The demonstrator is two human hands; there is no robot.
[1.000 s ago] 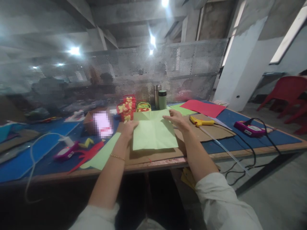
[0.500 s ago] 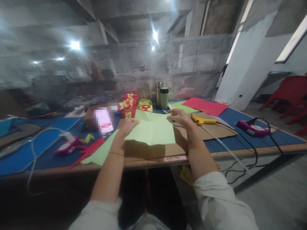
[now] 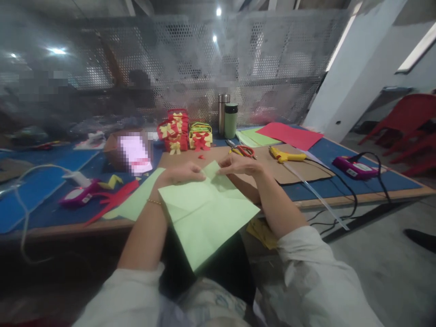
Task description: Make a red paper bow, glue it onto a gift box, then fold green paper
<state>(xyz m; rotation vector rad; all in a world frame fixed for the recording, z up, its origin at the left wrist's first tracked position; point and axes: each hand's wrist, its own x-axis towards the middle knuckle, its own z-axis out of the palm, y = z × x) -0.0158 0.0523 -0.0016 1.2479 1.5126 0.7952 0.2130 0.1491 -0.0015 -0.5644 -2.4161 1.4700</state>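
Observation:
A creased light green paper sheet hangs in the air over my lap, turned like a diamond with one corner pointing down. My left hand pinches its upper left edge. My right hand pinches the top corner beside it. Both hands sit close together just above the near edge of the brown cardboard mat. Red-handled scissors lie on the mat right behind my right hand.
A yellow glue gun and a clear glue stick lie right of the hands. Red and yellow paper boxes, two flasks, red paper and green sheets stand further back. Purple devices with cables sit on the blue table; red chairs far right.
The green sheet was lying flat on the cardboard mat; now both hands have lifted it off the table, pulled it toward me and rotated it so a corner hangs down.

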